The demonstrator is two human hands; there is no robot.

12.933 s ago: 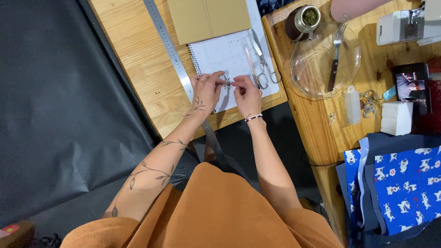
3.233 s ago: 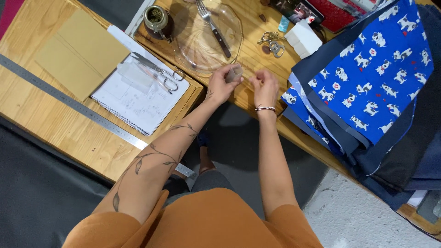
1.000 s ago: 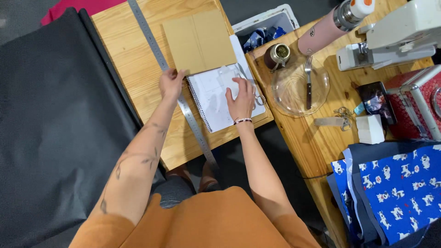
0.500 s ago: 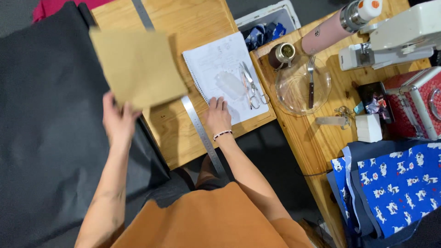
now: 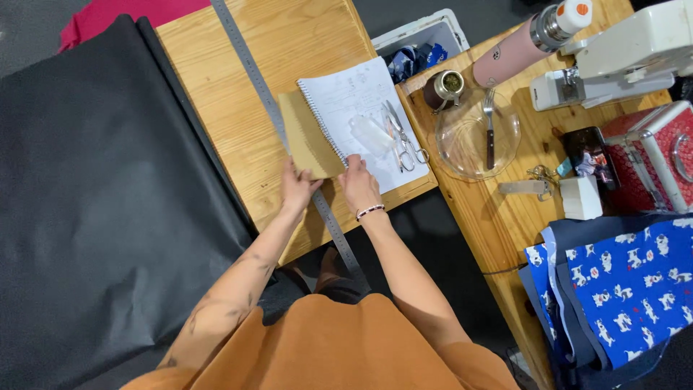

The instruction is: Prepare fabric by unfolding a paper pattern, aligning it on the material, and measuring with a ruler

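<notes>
Left hand (image 5: 297, 189) pinches the notebook's brown cover (image 5: 309, 143); right hand (image 5: 359, 186) presses flat on the spiral notebook (image 5: 354, 119) beside the steel ruler (image 5: 268, 108)

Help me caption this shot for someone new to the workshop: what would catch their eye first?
Probably the two hands at the wooden table's near edge: the left hand on the tan cover of a spiral notebook, the right hand on its white page. Next, the big black sheet covering the left side, and the blue printed fabric at lower right. Scissors lie on the page, beside a glass plate holding a fork.
</notes>
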